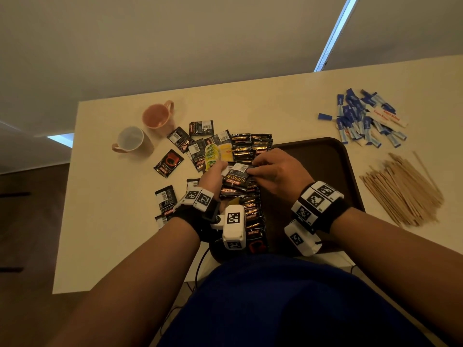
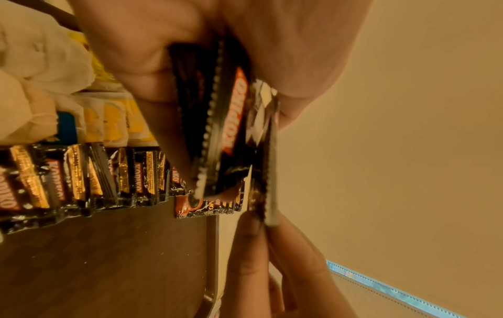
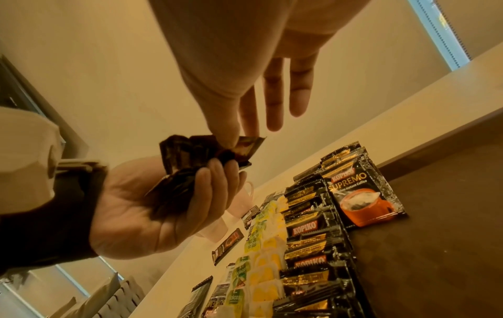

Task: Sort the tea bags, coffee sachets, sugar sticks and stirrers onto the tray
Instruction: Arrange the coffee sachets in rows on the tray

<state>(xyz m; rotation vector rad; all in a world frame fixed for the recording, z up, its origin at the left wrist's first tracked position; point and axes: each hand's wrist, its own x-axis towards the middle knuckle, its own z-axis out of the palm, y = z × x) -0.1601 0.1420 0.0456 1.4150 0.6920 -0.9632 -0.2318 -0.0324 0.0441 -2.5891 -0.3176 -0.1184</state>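
Note:
My left hand (image 1: pixel 217 170) grips a small stack of black Kopiko coffee sachets (image 1: pixel 235 180) above the left edge of the dark brown tray (image 1: pixel 325 156). My right hand (image 1: pixel 253 167) pinches the top sachet (image 3: pixel 246 148) of that stack between thumb and forefinger, its other fingers straight. A row of coffee sachets (image 1: pixel 251 146) lies overlapped along the tray's left side, with yellow tea bags (image 1: pixel 216 154) beside it. More sachets (image 1: pixel 169 162) are scattered on the table to the left. Blue sugar sticks (image 1: pixel 363 118) and wooden stirrers (image 1: pixel 400 189) are piled on the table right of the tray.
A pink mug (image 1: pixel 157 115) and a white mug (image 1: pixel 130 140) stand at the table's far left. The cream table (image 1: pixel 112 221) ends at a wall behind. The tray's right half (image 1: pixel 338 186) is bare. A cable hangs below the near edge.

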